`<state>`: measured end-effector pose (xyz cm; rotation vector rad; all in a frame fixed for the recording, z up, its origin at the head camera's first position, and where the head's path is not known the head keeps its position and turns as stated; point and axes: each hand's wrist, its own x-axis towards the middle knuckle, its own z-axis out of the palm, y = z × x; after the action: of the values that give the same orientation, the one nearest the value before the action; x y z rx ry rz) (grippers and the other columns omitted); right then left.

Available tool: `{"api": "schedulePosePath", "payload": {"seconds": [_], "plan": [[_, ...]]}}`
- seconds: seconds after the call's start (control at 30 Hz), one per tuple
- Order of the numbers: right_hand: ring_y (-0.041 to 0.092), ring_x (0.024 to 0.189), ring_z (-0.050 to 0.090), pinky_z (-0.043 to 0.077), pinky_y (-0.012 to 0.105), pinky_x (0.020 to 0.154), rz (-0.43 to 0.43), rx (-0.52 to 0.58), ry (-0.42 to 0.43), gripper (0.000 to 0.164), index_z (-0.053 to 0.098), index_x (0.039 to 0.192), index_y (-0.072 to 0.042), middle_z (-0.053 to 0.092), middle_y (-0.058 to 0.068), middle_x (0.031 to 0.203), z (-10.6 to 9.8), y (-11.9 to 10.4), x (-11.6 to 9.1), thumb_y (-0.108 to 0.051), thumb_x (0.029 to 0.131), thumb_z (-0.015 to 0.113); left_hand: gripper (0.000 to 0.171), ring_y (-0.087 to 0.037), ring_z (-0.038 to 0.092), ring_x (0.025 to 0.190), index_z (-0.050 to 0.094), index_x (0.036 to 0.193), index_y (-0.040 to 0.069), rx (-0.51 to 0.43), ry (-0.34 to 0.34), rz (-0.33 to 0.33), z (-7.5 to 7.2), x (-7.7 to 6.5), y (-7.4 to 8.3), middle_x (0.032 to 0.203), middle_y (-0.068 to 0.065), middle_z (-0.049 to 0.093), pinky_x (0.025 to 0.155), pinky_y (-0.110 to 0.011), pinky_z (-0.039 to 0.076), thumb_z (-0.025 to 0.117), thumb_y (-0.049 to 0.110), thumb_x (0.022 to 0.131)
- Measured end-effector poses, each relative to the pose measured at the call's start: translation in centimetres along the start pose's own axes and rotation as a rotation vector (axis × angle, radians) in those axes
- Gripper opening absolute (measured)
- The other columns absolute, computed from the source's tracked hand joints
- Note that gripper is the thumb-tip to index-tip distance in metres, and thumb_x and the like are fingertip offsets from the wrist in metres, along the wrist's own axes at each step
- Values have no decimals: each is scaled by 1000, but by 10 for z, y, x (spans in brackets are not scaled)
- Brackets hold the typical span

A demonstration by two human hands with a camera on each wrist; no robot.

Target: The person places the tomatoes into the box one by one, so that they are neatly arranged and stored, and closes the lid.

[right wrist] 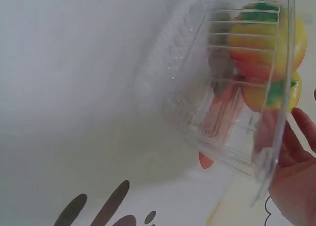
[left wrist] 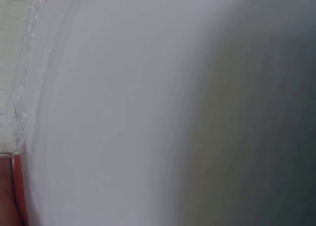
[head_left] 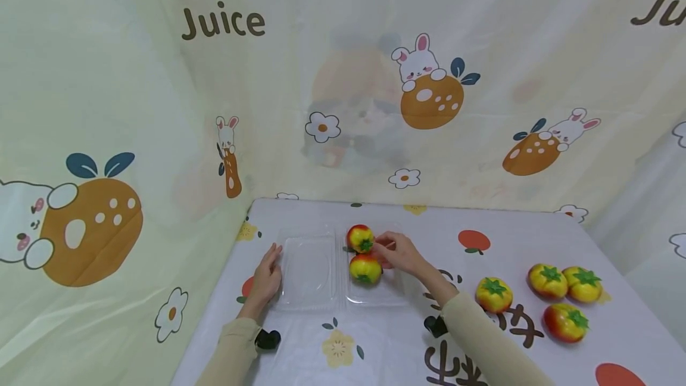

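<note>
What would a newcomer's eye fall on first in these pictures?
Probably the two red-and-yellow fruits in the right half of the open clear container. Four similar fruits lie on the right side of the table. Behind, rabbit prints decorate the hanging cloth.

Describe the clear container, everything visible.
The clear container looks like thin, glossy plastic, with ribbed walls and rounded corners. It lies open on the tablecloth, its two halves side by side; a hinge is too faint to confirm. The right half holds two red-and-yellow fruits with green tops. The left hand rests against its left edge; the right hand reaches into the right half.
</note>
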<state>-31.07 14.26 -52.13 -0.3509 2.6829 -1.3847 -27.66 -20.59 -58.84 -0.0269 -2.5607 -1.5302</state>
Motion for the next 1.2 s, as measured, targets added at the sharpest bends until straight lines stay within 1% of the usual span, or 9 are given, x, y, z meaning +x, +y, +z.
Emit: {"api": "schedulePosePath", "payload": {"seconds": [0.17,0.3,0.4,0.5,0.63,0.77,0.87,1.0,1.2], "plan": [[28,92,65,57,40,81,-102,-55,100,23,67,109,0,69,13,105,-9,1,3,-19,96,62,51,-37,26,145,44,146,-1,9,5,4,-3,1,1,159,-18,28,117,-52,24,42,-4,95],[36,97,64,55,48,85,-148,-87,231,24,64,112,4,66,20,109,-32,5,4,-14,96,61,51,-37,26,145,44,146,-1,7,7,2,-4,3,1,159,-18,28,117,-51,23,41,-4,95],[42,104,61,51,52,90,-129,-164,311,29,60,118,8,60,27,115,-59,17,3,-11,96,58,51,-36,27,145,44,146,-1,9,8,-2,-4,4,-1,159,-17,28,117,-51,24,41,-4,95],[50,112,53,45,59,93,-63,-290,344,37,56,123,11,52,35,123,-90,34,-4,-12,94,57,51,-37,27,145,44,146,0,17,8,-2,-3,4,-2,159,-17,29,116,-52,24,42,-4,95],[60,115,45,44,67,86,67,-438,318,49,47,132,11,41,41,132,-123,63,-17,-18,93,55,51,-37,27,145,44,146,0,15,6,-2,-4,2,-3,159,-17,29,116,-52,24,42,-4,95],[63,114,42,42,70,89,188,-464,225,58,37,137,13,34,45,132,-142,88,-27,-22,94,54,51,-36,27,145,44,147,1,6,3,-8,-2,1,-7,159,-16,28,116,-51,24,42,-2,96],[62,116,40,38,69,97,223,-436,176,59,34,136,18,35,47,129,-146,105,-34,-22,96,52,51,-36,28,145,45,146,1,11,4,-10,0,-1,-10,159,-16,29,116,-52,25,42,-2,96],[59,114,43,37,66,100,240,-432,167,57,35,131,23,41,47,125,-147,122,-41,-19,96,50,51,-37,29,145,46,145,1,17,11,0,3,-3,-10,158,-17,31,116,-52,25,43,-3,95],[59,114,44,37,66,100,288,-446,117,59,35,130,25,43,46,125,-159,131,-45,-20,95,50,51,-38,29,144,46,145,0,35,29,24,2,2,-6,157,-18,32,115,-53,26,43,-3,94]]}}
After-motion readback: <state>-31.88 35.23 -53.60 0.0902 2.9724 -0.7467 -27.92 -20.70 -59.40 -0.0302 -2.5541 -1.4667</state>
